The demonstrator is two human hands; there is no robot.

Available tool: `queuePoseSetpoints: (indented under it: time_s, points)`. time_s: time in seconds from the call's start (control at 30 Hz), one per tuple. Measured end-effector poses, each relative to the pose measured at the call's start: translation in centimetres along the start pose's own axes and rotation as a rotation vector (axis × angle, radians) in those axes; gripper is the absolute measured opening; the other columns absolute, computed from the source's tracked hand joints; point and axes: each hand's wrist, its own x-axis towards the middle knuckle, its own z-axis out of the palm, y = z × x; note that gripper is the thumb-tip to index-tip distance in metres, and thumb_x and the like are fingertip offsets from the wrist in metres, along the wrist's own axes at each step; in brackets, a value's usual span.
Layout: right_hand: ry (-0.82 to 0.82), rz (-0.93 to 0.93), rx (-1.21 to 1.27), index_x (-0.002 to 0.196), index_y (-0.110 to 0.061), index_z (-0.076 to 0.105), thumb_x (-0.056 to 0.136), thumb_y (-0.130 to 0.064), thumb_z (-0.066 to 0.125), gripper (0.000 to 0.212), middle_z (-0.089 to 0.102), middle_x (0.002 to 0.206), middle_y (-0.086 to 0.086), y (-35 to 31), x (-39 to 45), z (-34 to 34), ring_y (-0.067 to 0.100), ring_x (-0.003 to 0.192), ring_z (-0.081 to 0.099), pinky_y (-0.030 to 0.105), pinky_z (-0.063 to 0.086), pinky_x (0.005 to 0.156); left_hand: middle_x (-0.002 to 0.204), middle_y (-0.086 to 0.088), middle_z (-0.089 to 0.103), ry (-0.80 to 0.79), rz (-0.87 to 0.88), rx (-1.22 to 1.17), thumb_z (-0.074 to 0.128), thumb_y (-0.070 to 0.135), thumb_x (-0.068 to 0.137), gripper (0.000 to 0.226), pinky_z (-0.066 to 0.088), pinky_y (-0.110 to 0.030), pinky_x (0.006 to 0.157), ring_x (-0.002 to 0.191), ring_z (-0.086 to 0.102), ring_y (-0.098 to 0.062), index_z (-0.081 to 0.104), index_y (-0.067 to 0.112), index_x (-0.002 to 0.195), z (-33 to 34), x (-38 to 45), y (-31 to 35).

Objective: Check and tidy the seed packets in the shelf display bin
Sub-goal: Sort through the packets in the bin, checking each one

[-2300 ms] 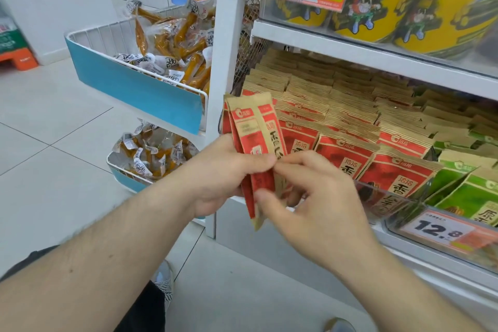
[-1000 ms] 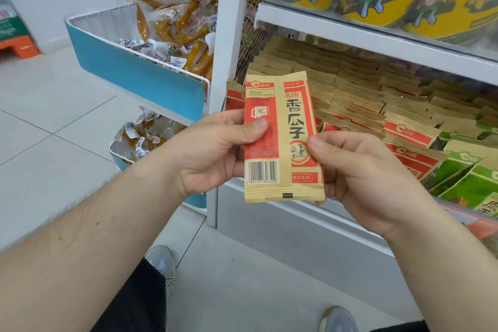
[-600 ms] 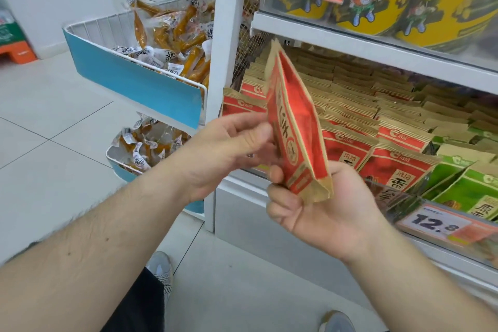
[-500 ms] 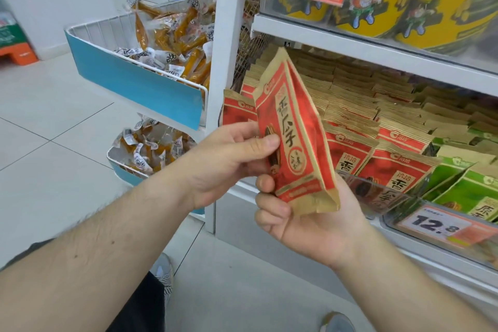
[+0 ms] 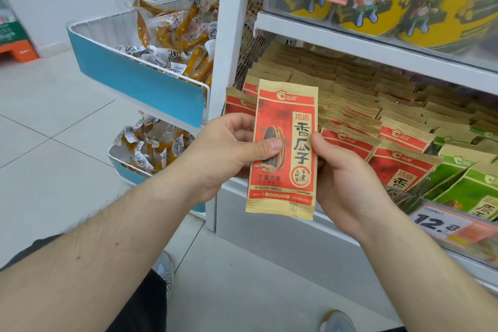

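A red packet (image 5: 283, 151) is held upright in front of the shelf (image 5: 377, 51), long axis vertical, printed face toward the camera. It's pinched at both side edges by the left hand (image 5: 229, 151) and right hand (image 5: 347, 180). Open floor (image 5: 54, 121) is seen on the left.

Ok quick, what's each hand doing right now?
Left hand: closed on the red seed packet, thumb across its front.
Right hand: closed on the same packet's other edge.

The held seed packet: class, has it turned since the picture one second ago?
Yes. The held seed packet has been flipped: against the white shelf post, its front now faces the camera, not the barcode side.
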Motion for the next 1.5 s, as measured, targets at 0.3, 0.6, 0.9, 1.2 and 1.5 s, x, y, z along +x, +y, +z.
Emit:
queuePoseSetpoints:
  time_s: [0.3, 0.6, 0.9, 1.2, 1.5]
  points:
    - [0.011, -0.215, -0.148, 0.08, -0.018, 0.075, 0.077, -0.023, 0.074, 0.006, 0.071, 0.075, 0.004, -0.8, -0.5, -0.9, 0.012, 0.055, 0.055, 0.031, 0.045, 0.062, 0.097, -0.001, 0.075, -0.136, 0.174, 0.309, 0.08, 0.029, 0.061, 0.043, 0.058, -0.035, 0.082, 0.093, 0.071, -0.019, 0.069, 0.024, 0.102, -1.9, 0.0, 0.7]
    - [0.196, -0.661, -0.145, 0.078, -0.022, 0.074, 0.067, -0.039, 0.071, 0.02, 0.071, 0.067, 0.005, -5.7, -1.7, -1.4, 0.018, 0.05, 0.064, 0.028, 0.054, 0.056, 0.086, 0.004, 0.05, 0.435, 0.35, 0.439, 0.069, 0.031, 0.089, 0.027, 0.046, -0.021, 0.068, 0.063, 0.044, -0.003, 0.061, 0.033, 0.115, -6.3, 4.5, 1.1]
    - [0.236, -0.724, -0.408, 0.089, -0.018, 0.069, 0.095, -0.01, 0.059, 0.014, 0.075, 0.082, 0.006, -9.7, 1.6, 2.6, 0.026, 0.07, 0.073, 0.037, 0.059, 0.064, 0.071, 0.005, 0.045, 0.335, 0.285, 0.577, 0.062, 0.016, 0.093, 0.014, 0.04, -0.022, 0.062, 0.064, 0.044, -0.007, 0.065, 0.028, 0.088, -5.3, 6.8, 0.3]
    - [0.304, -0.501, -0.666, 0.086, -0.023, 0.064, 0.095, -0.021, 0.057, 0.012, 0.074, 0.072, 0.004, -8.6, 7.0, 4.3, 0.017, 0.066, 0.073, 0.05, 0.059, 0.075, 0.074, 0.009, 0.046, 0.299, 0.349, 0.573, 0.065, 0.015, 0.092, 0.021, 0.038, -0.023, 0.067, 0.065, 0.045, -0.004, 0.063, 0.031, 0.08, -6.2, 6.1, 0.3]
    - [0.336, -0.448, -0.865, 0.085, -0.022, 0.065, 0.095, -0.024, 0.055, 0.015, 0.073, 0.067, 0.0, -9.6, 7.5, 4.3, 0.016, 0.067, 0.072, 0.049, 0.058, 0.078, 0.087, 0.003, 0.048, 0.442, 0.673, 0.259, 0.054, 0.016, 0.086, 0.016, 0.04, -0.023, 0.073, 0.076, 0.044, -0.008, 0.053, 0.031, 0.082, -7.0, 4.5, 2.4]
